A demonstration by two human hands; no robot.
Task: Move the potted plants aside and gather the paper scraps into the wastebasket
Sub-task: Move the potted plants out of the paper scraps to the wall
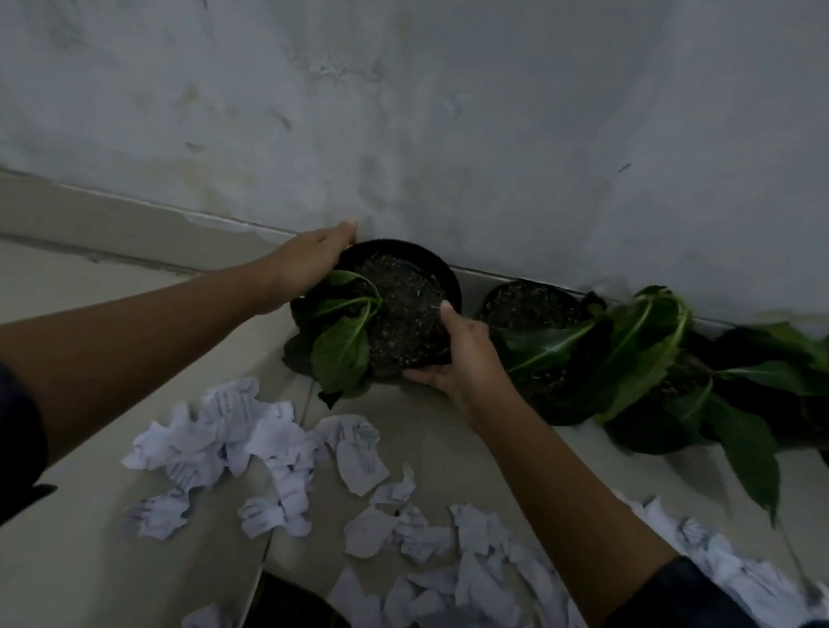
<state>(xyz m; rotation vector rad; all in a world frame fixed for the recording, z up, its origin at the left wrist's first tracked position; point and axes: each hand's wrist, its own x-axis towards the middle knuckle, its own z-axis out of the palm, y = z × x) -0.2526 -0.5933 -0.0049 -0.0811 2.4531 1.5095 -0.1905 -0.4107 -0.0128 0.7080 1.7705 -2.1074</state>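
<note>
Indoor floor area at the base of a wall, type of building not determinable. Indicators: a plain grey plastered wall point(428, 83) with stains and scuffs, a pale skirting strip point(102, 221) along its foot, and a light tiled floor point(80, 554) with visible joint lines. Lighting is dim.

scraps point(283, 453): crumpled paper | pot point(449, 286): likely matt plastic | wall point(428, 83): rough
</note>
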